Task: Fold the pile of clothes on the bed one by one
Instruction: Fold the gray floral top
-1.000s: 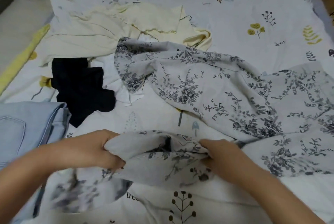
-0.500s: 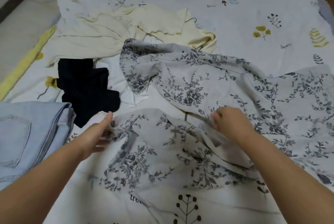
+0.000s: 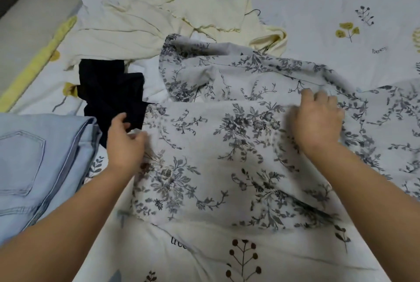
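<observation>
The flowery cloth (image 3: 227, 145) is lying on the bed (image 3: 318, 8), right in front of the person, and both hands are on it. Its near part is lying folded over and flat, with the fold edge running left to right between the two hands. The rest of it is spreading away to the right, so its long way is going across the bed.

The left hand (image 3: 123, 143) is pinching the left corner of the fold, right beside the black cloth (image 3: 109, 90). The right hand (image 3: 316, 120) is resting on the right end of the fold with its fingers bent down into the cloth, and it looks like it is gripping the edge there. The right hand is nearer to the loose part, so I think the next fold is going to come from that side.

The blue jeans (image 3: 41, 163) are sitting folded at the left. The cream clothes (image 3: 141, 22) are waiting farther back, still in a messy pile. No boxes or baskets are showing here.
</observation>
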`<state>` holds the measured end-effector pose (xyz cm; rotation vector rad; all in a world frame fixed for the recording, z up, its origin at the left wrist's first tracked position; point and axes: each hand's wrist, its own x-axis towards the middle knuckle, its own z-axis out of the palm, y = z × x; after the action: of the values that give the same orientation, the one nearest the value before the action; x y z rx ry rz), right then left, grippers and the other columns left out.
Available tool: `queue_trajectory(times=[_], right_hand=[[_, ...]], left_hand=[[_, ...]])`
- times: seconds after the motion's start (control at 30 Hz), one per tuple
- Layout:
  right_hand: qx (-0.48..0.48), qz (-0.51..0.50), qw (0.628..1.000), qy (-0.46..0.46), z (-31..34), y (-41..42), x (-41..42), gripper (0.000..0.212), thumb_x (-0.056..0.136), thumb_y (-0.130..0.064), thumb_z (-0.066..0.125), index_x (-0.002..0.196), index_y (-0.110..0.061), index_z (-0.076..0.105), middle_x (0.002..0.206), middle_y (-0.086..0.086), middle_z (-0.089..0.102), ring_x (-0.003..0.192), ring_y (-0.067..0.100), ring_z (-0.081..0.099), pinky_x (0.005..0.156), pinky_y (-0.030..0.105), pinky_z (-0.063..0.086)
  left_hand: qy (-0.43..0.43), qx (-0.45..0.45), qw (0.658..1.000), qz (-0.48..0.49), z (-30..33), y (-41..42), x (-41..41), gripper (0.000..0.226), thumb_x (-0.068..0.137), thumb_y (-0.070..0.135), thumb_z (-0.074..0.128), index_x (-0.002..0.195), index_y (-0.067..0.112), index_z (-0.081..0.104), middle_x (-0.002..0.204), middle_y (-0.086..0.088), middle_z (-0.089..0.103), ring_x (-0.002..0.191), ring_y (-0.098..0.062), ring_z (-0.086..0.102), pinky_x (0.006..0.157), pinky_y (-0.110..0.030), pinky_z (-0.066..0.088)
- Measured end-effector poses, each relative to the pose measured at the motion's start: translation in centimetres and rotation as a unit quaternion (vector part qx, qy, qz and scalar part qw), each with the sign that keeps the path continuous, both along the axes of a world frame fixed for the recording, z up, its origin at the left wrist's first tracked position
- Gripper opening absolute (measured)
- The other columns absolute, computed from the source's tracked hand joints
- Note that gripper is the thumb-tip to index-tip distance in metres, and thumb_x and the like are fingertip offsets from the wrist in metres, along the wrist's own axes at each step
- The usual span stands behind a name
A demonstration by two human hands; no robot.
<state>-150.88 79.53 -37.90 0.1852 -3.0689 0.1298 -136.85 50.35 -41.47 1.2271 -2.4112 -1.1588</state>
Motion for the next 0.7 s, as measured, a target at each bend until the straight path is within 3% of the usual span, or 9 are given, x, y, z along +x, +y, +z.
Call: queue_trajectory(times=[0.1, 0.17, 0.23, 0.3, 0.37, 0.4, 0.53, 0.6, 0.7], right_hand=[[-0.035, 0.096, 0.994, -0.023, 0.1, -1.8, 3.0, 0.036, 0.093, -0.024, 0.049, 0.125, -0.009, 0.047, 0.119, 0.012, 0.049, 0.107, 0.025, 0.043, 0.095, 0.039, 0.038], [-0.058, 0.209, 0.973, -0.080, -0.9, -2.9, 7.3, 0.032, 0.092, -0.032, 0.045, 0.116, -0.012, 0.053, 0.111, 0.006, 0.052, 0.099, 0.020, 0.047, 0.089, 0.035, 0.045], [-0.008, 0.274, 0.948, -0.164, -2.7, -3.3, 12.0, 0.043, 0.076, -0.047, 0.047, 0.099, -0.014, 0.062, 0.096, 0.005, 0.059, 0.088, 0.024, 0.059, 0.074, 0.038, 0.053], [0.043, 0.307, 0.929, -0.201, -5.6, -2.3, 15.2, 0.065, 0.048, -0.057, 0.068, 0.098, -0.016, 0.060, 0.099, 0.008, 0.064, 0.087, 0.028, 0.065, 0.070, 0.042, 0.055], [0.073, 0.292, 0.921, -0.247, -7.7, -1.6, 16.1, 0.085, 0.023, -0.040, 0.089, 0.099, -0.015, 0.061, 0.106, 0.013, 0.067, 0.090, 0.032, 0.067, 0.070, 0.042, 0.058], [0.069, 0.282, 0.924, -0.248, -8.0, -1.4, 16.1, 0.081, 0.018, -0.031, 0.092, 0.093, -0.014, 0.066, 0.102, 0.013, 0.069, 0.085, 0.031, 0.069, 0.065, 0.039, 0.059], [0.000, 0.241, 0.945, -0.221, -5.8, -2.6, 16.3, 0.053, 0.008, -0.007, 0.087, 0.054, -0.019, 0.064, 0.050, -0.003, 0.060, 0.038, 0.011, 0.056, 0.030, 0.021, 0.041], [-0.051, 0.240, 0.950, -0.191, -2.4, -4.1, 17.2, 0.046, 0.023, -0.004, 0.086, 0.062, -0.017, 0.064, 0.048, -0.002, 0.056, 0.036, 0.012, 0.053, 0.030, 0.021, 0.039], [-0.022, 0.262, 0.935, -0.237, -1.5, -5.9, 20.7, 0.032, 0.070, -0.009, 0.066, 0.102, -0.012, 0.061, 0.090, 0.011, 0.065, 0.074, 0.027, 0.066, 0.060, 0.039, 0.054]], left_hand=[[-0.118, 0.005, 0.992, -0.046, -1.4, 1.7, 1.3, 0.056, 0.090, 0.029, 0.057, 0.134, 0.002, 0.037, 0.128, -0.020, 0.049, 0.108, -0.035, 0.055, 0.088, -0.044, 0.045], [-0.220, -0.010, 0.971, -0.093, -1.9, 2.9, 3.0, 0.044, 0.087, 0.043, 0.056, 0.110, 0.006, 0.051, 0.107, -0.018, 0.060, 0.086, -0.032, 0.059, 0.075, -0.039, 0.048], [-0.283, -0.013, 0.954, -0.100, -2.0, 3.7, 4.6, 0.042, 0.080, 0.050, 0.055, 0.097, 0.012, 0.051, 0.093, -0.009, 0.060, 0.079, -0.030, 0.059, 0.073, -0.037, 0.050], [-0.296, 0.024, 0.953, -0.055, -2.0, 3.9, 5.5, 0.041, 0.078, 0.046, 0.054, 0.101, 0.015, 0.042, 0.084, -0.005, 0.059, 0.078, -0.028, 0.059, 0.075, -0.035, 0.048], [-0.283, 0.068, 0.956, -0.033, -2.0, 4.0, 6.1, 0.033, 0.083, 0.031, 0.057, 0.103, 0.012, 0.038, 0.073, -0.005, 0.061, 0.067, -0.025, 0.059, 0.070, -0.034, 0.048], [-0.264, 0.083, 0.960, -0.035, -2.3, 3.9, 6.4, 0.028, 0.084, 0.022, 0.057, 0.104, 0.011, 0.040, 0.071, -0.008, 0.064, 0.062, -0.025, 0.060, 0.067, -0.034, 0.049], [-0.144, 0.059, 0.986, -0.066, -1.7, 3.2, 7.7, 0.017, 0.091, 0.006, 0.048, 0.104, 0.015, 0.042, 0.070, -0.011, 0.063, 0.060, -0.029, 0.059, 0.061, -0.042, 0.048], [-0.113, 0.004, 0.991, -0.075, -1.0, 1.5, 9.0, 0.022, 0.091, 0.004, 0.048, 0.104, 0.021, 0.042, 0.073, -0.012, 0.063, 0.064, -0.031, 0.059, 0.059, -0.039, 0.044], [-0.147, -0.040, 0.986, -0.070, -0.1, -2.2, 12.2, 0.040, 0.089, 0.002, 0.052, 0.099, 0.039, 0.040, 0.072, -0.012, 0.063, 0.063, -0.033, 0.062, 0.060, -0.040, 0.050]])
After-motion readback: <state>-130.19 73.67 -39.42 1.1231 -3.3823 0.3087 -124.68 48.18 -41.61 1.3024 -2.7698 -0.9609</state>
